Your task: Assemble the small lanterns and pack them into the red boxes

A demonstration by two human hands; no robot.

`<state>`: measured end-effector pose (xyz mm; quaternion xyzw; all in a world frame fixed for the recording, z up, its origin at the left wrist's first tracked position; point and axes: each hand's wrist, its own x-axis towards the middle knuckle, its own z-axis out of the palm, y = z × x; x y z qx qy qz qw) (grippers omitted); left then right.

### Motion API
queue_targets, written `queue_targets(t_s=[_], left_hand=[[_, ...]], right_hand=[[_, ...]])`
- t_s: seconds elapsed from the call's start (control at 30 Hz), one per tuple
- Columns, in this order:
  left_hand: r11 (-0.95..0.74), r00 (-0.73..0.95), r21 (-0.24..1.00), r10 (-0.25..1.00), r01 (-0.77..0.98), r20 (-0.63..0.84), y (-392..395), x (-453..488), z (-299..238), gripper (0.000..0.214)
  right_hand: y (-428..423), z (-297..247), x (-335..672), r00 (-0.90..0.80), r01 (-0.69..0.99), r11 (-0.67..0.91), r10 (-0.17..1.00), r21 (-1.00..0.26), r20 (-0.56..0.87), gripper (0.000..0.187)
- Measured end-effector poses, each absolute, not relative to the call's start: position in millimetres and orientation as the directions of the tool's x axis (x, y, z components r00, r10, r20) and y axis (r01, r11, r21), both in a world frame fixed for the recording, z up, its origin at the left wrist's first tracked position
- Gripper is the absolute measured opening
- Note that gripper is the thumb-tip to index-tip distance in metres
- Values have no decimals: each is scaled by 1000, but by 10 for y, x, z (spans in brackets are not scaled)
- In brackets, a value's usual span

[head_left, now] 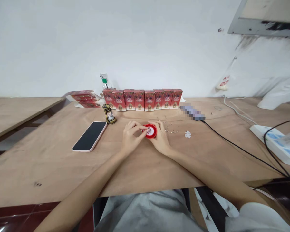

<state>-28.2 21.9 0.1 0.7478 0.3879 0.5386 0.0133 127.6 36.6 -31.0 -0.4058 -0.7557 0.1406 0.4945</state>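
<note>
Both of my hands meet over the middle of the wooden table [135, 174]. Held between them is a round red piece [155, 131] with a white centre, its open face turned up toward me. My right hand [162, 138] wraps its right side, fingers curled behind it. From the left, the thumb and forefinger of my left hand [131, 136] close together at the white centre; anything tiny pinched there is too small to name. Just beyond my right hand lie thin bent wires [171, 130]. Small white flat pieces [188, 134] are farther right.
A bronze-coloured miniature lantern [109, 116] stands behind a phone [90, 137] on the left. Several red printed boxes [139, 100] line the wall, beside flattened cartons [85, 98]. A cabled device [192, 112] and a power strip [275, 145] lie at right.
</note>
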Motion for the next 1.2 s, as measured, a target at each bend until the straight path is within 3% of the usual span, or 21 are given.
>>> queue_targets(t_s=[0.17, 0.3, 0.47, 0.6, 0.87, 1.2], left_hand=[[-683, 105, 460, 614, 567, 782, 206, -268, -2, 12], [-661, 58, 602, 693, 448, 719, 217, -258, 7, 10], [-489, -49, 849, 861, 199, 507, 267, -245, 10, 10], [-326, -28, 945, 945, -20, 326, 298, -232, 5, 22], [88, 77, 934, 995, -346, -65, 300, -237, 8, 41], [89, 63, 923, 996, -374, -71, 299, -220, -16, 43]], right_hand=[[362, -310, 1272, -175, 465, 625, 759, -627, 627, 46], [366, -315, 1270, -171, 466, 621, 762, -630, 624, 46], [375, -322, 1271, -182, 467, 618, 767, -632, 615, 48], [374, -320, 1270, -180, 470, 624, 760, -624, 625, 46], [360, -310, 1268, -195, 475, 639, 746, -604, 636, 47], [351, -293, 1259, -189, 473, 633, 753, -613, 631, 46]])
